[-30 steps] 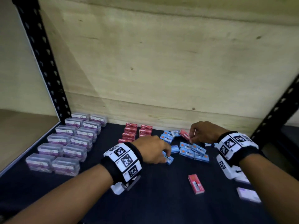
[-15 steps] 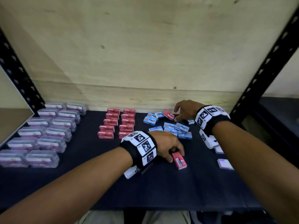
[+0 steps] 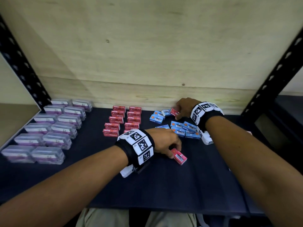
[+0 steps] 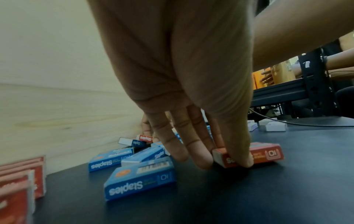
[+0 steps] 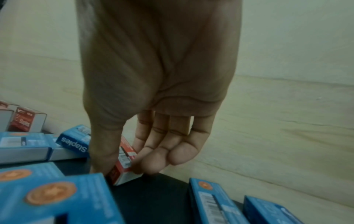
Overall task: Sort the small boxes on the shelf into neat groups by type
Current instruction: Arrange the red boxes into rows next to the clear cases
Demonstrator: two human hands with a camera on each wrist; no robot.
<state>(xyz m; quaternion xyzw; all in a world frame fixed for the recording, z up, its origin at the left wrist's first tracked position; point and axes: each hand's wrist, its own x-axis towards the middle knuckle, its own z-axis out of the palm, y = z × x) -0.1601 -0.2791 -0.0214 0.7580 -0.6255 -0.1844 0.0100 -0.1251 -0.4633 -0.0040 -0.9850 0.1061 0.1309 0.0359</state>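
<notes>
Left hand [image 3: 165,141]: thumb and fingers [image 4: 197,153] pinch a red box [image 3: 179,156] lying flat on the dark shelf [image 3: 180,190], apart from the groups. Right hand [image 3: 186,108]: fingers [image 5: 153,157] and thumb grip a second red box [image 3: 175,111] at the back, among loose blue boxes [image 3: 183,128]. Red rows [image 3: 122,121] stand centre; clear cases [image 3: 49,128] left.

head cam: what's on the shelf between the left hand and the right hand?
Loose blue staple boxes lie between the left hand and right hand, seen in the head view.
</notes>
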